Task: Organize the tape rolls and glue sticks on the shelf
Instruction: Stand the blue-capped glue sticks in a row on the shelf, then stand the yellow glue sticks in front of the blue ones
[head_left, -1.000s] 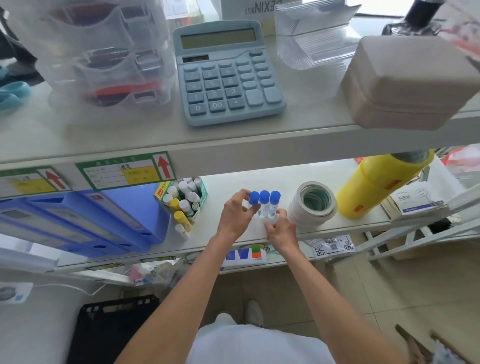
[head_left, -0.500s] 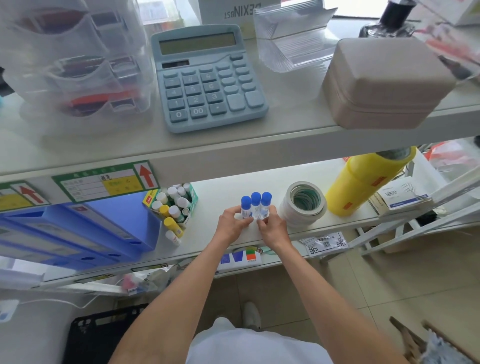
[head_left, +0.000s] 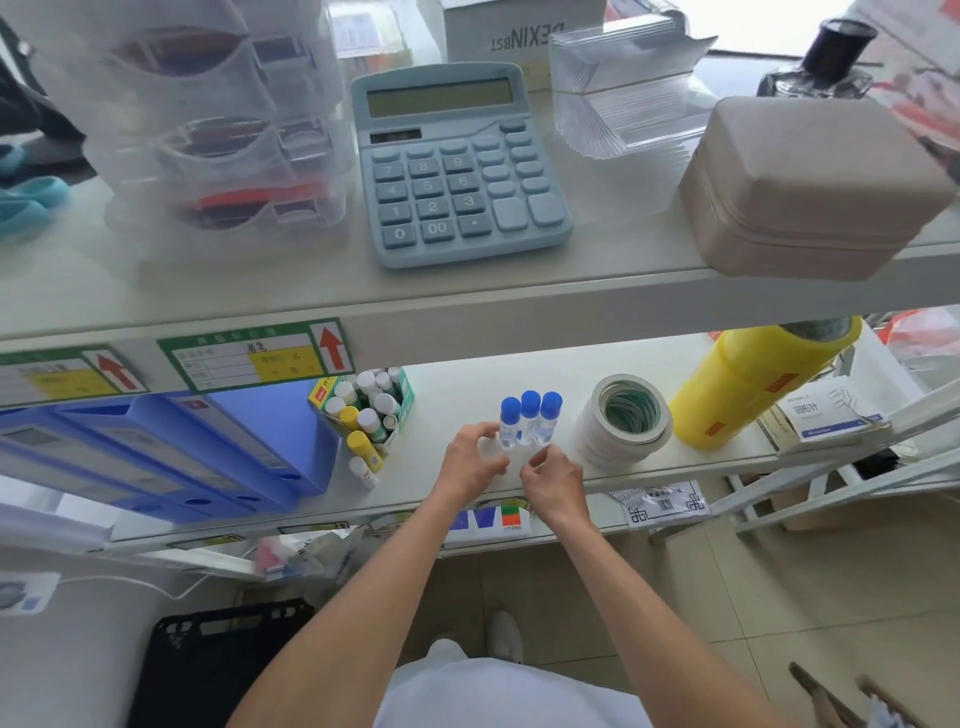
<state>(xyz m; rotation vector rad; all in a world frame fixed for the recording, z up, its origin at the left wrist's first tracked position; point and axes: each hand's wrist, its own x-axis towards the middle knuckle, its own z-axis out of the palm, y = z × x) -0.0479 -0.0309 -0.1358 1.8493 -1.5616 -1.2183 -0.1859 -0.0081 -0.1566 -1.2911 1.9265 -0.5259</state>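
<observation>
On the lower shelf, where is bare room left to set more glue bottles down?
Bare shelf lies between the glue stick box and the blue-capped bottles, and behind those bottles. It is crowded from the tape stack to the yellow roll.

Bare shelf (head_left: 457, 395) gap lies between glue-stick box (head_left: 371, 410) and tape stack (head_left: 626, 423), blue-capped bottles (head_left: 530, 423) standing within.

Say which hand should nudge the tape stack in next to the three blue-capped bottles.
Right, probably. The right hand sits between the blue-capped bottles and the white tape stack, so it has the shorter reach. The left hand is on the bottles' far side and would have to cross over.
</observation>
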